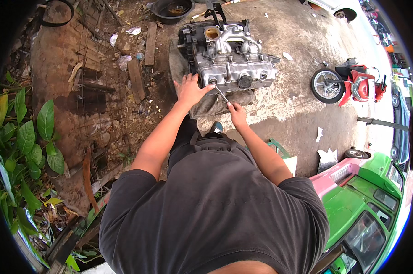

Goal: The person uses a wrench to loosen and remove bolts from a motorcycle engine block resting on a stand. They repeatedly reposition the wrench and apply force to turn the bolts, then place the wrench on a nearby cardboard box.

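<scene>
A grey metal engine (pixel 231 59) stands on the concrete ground ahead of me, with a silver cover on top and a black round cap on its near edge. My left hand (pixel 191 89) rests spread on the engine's near left corner. My right hand (pixel 237 114) grips a thin metal wrench (pixel 221 94) whose far end sits on a bolt at the engine's near edge. A dirty cloth (pixel 215 106) lies under the engine's near side.
A black bowl (pixel 172 9) sits beyond the engine. Wooden planks (pixel 136 80) and wire mesh (pixel 90 68) lie on the dirt to the left, beside leafy plants (pixel 26 137). A red motorbike (pixel 350 84) stands right; a green and pink vehicle (pixel 366 196) is at lower right.
</scene>
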Tool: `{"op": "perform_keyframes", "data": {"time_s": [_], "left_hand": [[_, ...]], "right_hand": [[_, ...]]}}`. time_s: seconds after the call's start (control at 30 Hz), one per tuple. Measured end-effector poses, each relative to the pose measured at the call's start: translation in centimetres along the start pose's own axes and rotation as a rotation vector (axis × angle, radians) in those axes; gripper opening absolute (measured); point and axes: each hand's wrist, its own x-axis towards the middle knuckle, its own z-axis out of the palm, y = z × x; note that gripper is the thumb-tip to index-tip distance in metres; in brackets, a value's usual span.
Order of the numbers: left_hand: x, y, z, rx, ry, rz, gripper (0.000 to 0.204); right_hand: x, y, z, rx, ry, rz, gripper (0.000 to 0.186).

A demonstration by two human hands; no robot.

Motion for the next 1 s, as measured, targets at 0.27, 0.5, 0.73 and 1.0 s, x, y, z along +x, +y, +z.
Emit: {"op": "perform_keyframes", "data": {"time_s": [0.27,0.5,0.73,1.0], "left_hand": [[0.0,0.5,-0.2,0.027,0.003,-0.015,0.103],[0.1,0.0,0.0,0.015,-0.022,-0.004,0.105],[-0.1,0.0,0.1,-0.019,-0.019,-0.015,0.104],[-0.4,0.3,-0.6,-0.021,-0.043,-0.021,0.107]], "right_hand": [[2.1,0.5,0.8,0.055,-0.145,0.114,0.043],[3.6,-1.0,-8.0,-0.211,-0.191,-0.040,0.038],[5.1,-11.4,-15.1,-0.505,-0.099,-0.343,0.034],[5.3,-24.3,-13.1,-0.771,-0.081,-0.897,0.030]]}}
